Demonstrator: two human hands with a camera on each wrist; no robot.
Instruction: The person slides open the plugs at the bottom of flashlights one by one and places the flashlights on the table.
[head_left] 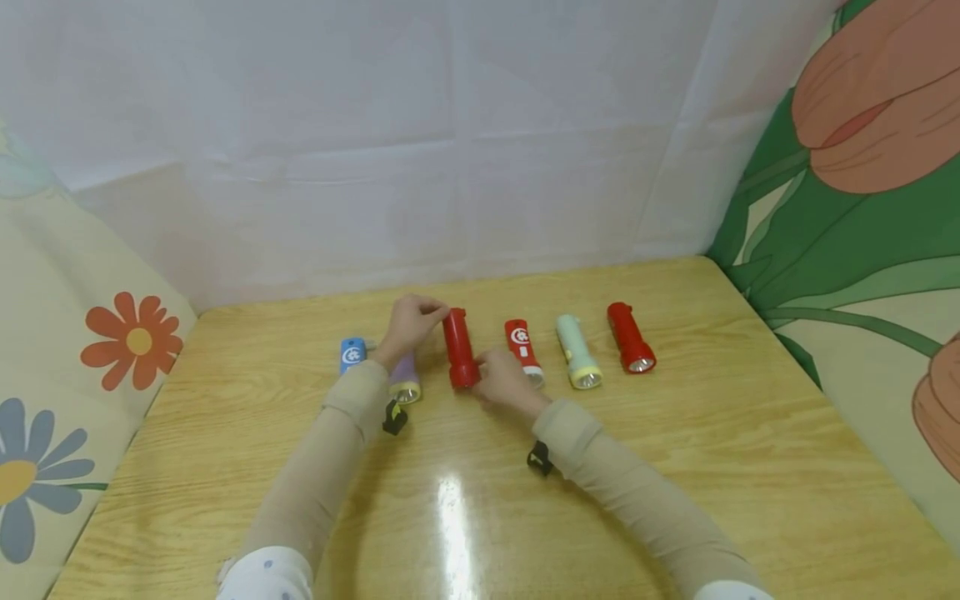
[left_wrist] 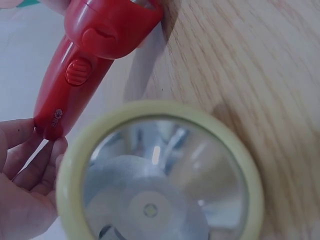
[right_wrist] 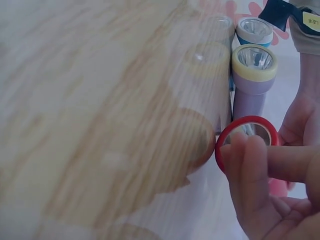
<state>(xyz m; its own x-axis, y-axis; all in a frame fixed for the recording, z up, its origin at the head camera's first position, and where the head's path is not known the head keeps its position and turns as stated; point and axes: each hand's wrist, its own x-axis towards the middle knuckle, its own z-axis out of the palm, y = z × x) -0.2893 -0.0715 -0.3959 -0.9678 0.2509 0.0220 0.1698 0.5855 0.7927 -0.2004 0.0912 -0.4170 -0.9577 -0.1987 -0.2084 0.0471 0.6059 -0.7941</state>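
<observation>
A red flashlight [head_left: 459,350] lies on the wooden table, its lens end towards me. My left hand [head_left: 411,327] pinches its tail between thumb and fingertips; the left wrist view shows the ridged slide switch [left_wrist: 78,72] on its side. At the head end my right hand [head_left: 510,383] holds the flashlight, its fingers [right_wrist: 253,165] across the lens and partly hiding it. Below my left wrist is a purple flashlight [head_left: 405,375] with a pale yellow rim, which looms large in the left wrist view.
Left of the purple one lies a blue flashlight [head_left: 352,354], partly hidden by my sleeve. On the right are a red flashlight with a white print [head_left: 519,335], a mint one [head_left: 574,343] and another red one [head_left: 628,337]. A white cloth [head_left: 450,167] hangs behind the table [head_left: 675,475].
</observation>
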